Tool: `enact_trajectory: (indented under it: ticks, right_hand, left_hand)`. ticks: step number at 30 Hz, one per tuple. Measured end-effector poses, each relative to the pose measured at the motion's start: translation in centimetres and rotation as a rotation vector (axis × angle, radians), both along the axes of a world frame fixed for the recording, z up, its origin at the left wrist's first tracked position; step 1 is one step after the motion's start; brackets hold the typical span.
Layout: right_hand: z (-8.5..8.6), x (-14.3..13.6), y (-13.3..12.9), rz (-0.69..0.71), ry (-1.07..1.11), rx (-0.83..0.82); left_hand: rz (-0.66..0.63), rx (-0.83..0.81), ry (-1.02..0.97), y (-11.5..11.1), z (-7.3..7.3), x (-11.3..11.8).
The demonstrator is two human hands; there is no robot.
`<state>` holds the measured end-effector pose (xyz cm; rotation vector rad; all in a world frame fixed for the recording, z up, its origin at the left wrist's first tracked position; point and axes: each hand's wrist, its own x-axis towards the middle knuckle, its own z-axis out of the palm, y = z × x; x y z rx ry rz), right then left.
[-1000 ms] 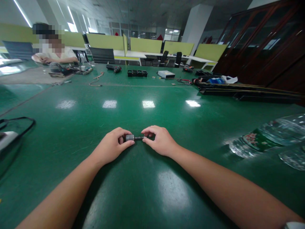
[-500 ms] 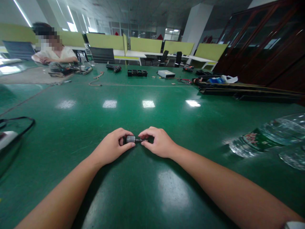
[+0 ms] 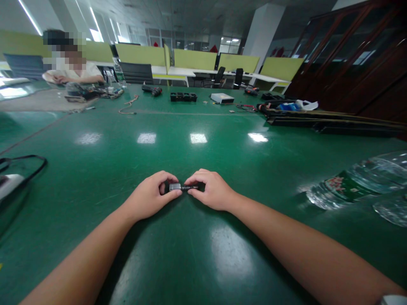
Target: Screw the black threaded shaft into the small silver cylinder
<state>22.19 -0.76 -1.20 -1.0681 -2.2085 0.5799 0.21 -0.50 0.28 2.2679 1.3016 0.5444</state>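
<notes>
A small silvery metal cylinder with a thin dark shaft [image 3: 175,187] lies level between my two hands, low over the green table [image 3: 178,241]. My left hand [image 3: 152,192] pinches the cylinder end between thumb and fingers. Around the thin shaft end curve the thumb and fingers of my right hand [image 3: 211,189], their tips close to the shaft near where it meets the cylinder. The far tip of the shaft shows inside the curl of my right hand.
Large clear bottles [image 3: 343,186] lie at the right. A black cable [image 3: 34,157] and a white object [image 3: 11,186] are at the left edge. Across the far side are a drill [image 3: 152,90], a black part [image 3: 183,97], a grey box [image 3: 222,98] and a seated person [image 3: 74,70].
The thumb of my left hand has slid slightly right along the cylinder, which looks slightly turned. Both hands otherwise keep their places.
</notes>
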Motion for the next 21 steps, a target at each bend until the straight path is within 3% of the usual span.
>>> enact_trajectory:
  ticks: [21]
  right_hand:
    - [-0.15, -0.03, 0.02, 0.077, -0.064, 0.034]
  left_hand:
    - [0.004, -0.022, 0.012, -0.01, -0.15, -0.11]
